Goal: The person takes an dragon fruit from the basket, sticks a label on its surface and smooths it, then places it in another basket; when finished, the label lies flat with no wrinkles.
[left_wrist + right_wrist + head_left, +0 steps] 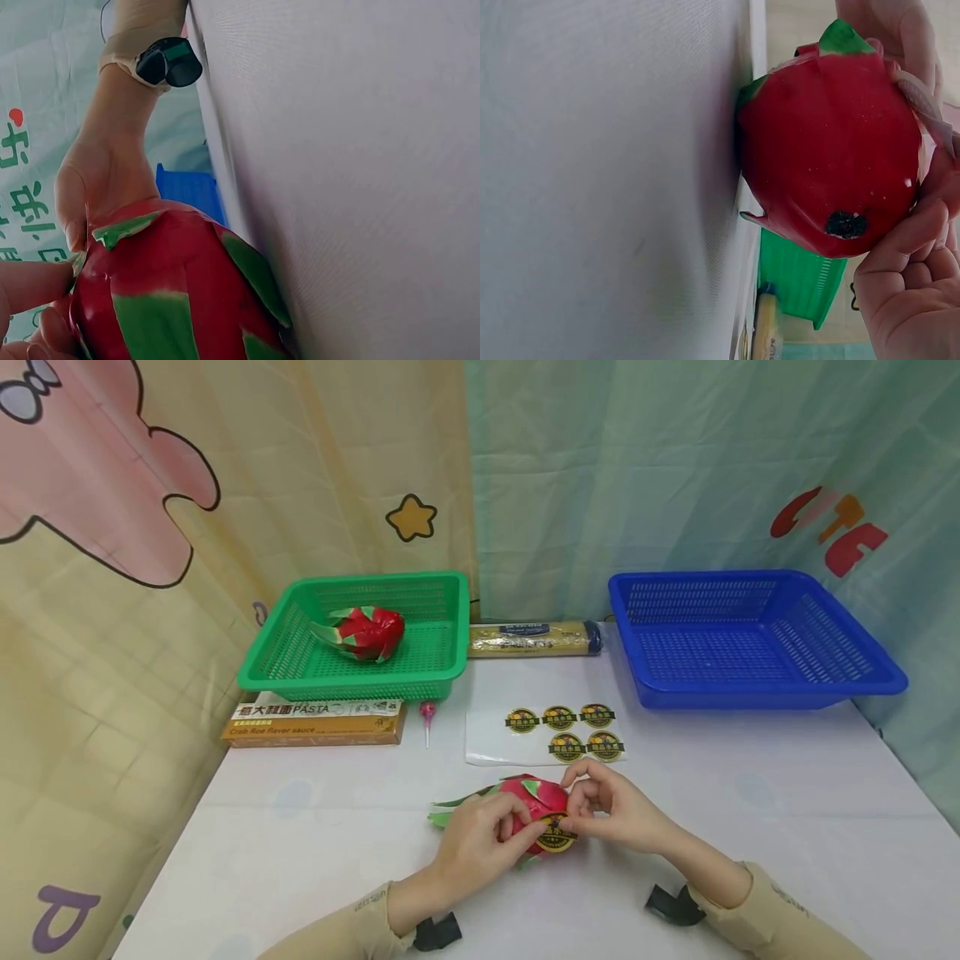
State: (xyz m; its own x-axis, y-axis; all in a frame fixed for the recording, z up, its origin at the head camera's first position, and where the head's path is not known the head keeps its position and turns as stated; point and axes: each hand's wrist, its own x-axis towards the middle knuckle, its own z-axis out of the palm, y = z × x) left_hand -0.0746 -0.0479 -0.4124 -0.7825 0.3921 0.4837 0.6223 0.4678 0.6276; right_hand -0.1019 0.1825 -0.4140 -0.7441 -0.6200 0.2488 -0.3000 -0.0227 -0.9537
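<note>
A red dragon fruit [513, 793] with green scales lies on the white table, its leafy end to the left. On its near side is a round black-and-gold sticker [557, 837]. My left hand [480, 839] pinches the sticker's left edge, its thumb over the front. From the other side my right hand [618, 810] pinches the right edge, with the index finger bent against the fruit's top. In the right wrist view the dragon fruit [829, 150] shows its dark blossom end, and a pale strip of the sticker [928, 109] stands out beside the fingers.
Beyond the fruit is a white sheet [491, 739] with several round stickers. A green basket [352, 686] holding another dragon fruit [371, 633] stands back left, a blue basket [750, 697] back right. Spaghetti [532, 641], a pasta box [315, 724] and a lollipop [427, 714] lie nearby.
</note>
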